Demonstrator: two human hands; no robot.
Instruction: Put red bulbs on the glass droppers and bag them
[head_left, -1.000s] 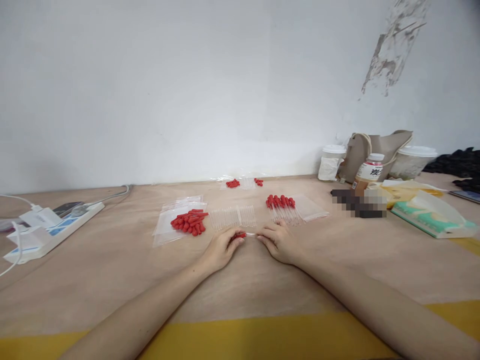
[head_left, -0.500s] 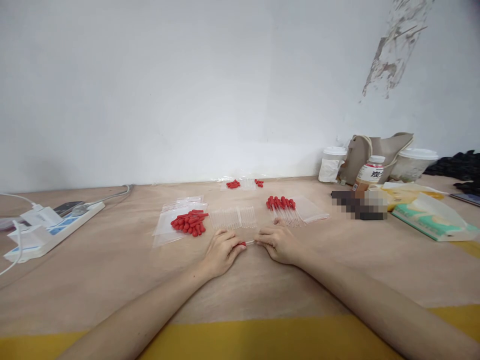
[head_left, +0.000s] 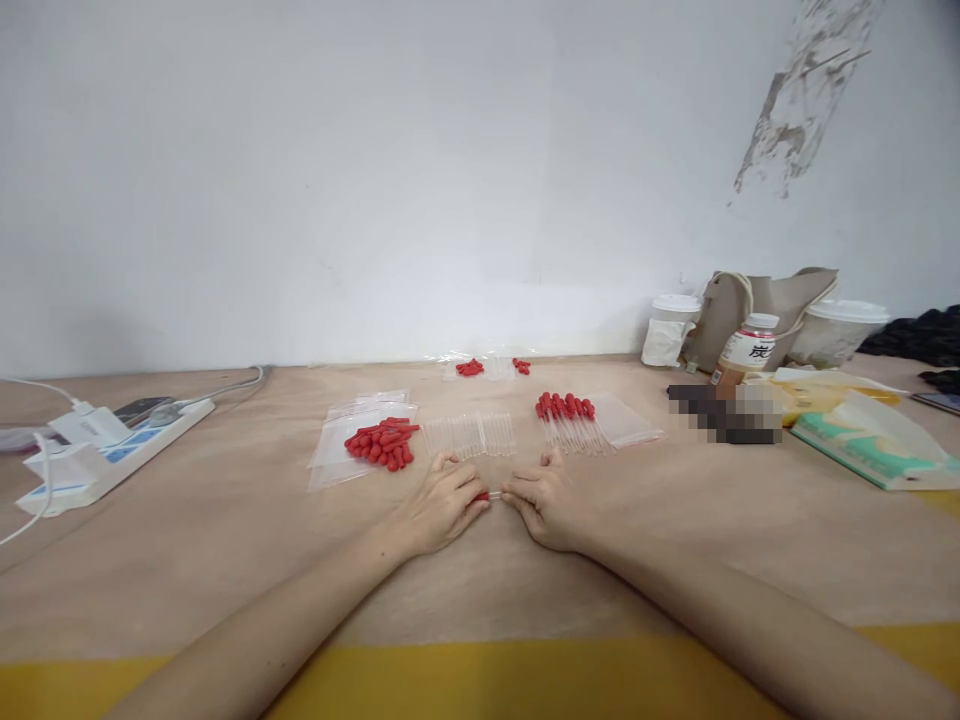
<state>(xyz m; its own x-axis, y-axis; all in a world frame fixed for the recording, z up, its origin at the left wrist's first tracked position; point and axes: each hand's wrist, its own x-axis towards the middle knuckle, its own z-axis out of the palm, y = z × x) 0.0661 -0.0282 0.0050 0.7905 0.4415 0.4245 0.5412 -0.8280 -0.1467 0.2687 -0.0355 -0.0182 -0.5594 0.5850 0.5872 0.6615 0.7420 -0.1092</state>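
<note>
My left hand (head_left: pixel 448 503) pinches a red rubber bulb (head_left: pixel 482 496), most of it hidden by the fingers. From the bulb a thin clear dropper tube (head_left: pixel 495 495) runs to my right hand (head_left: pixel 541 503), whose fingertips are closed on it. Beyond my left hand lies a pile of red rubber bulbs (head_left: pixel 381 443) on clear plastic bags (head_left: pixel 326 462). A row of clear tubes (head_left: pixel 469 435) is laid out beyond the gap between my hands. Past my right hand, several droppers with red bulbs (head_left: pixel 566 410) lie side by side, partly over another clear bag (head_left: pixel 626 420).
By the wall sits a clear pack with red bulbs (head_left: pixel 470 368) and tubes. A power strip (head_left: pixel 112 465) with chargers is at left. Lidded cups (head_left: pixel 671 330), a bottle (head_left: pixel 744 352), a grey bag (head_left: pixel 776 300), dark pixelated item (head_left: pixel 724 415) and tissue pack (head_left: pixel 874 445) stand at right.
My hands have come closer together, so less of the tube shows between them. The view has shifted slightly. The piles of bulbs and tubes look the same.
</note>
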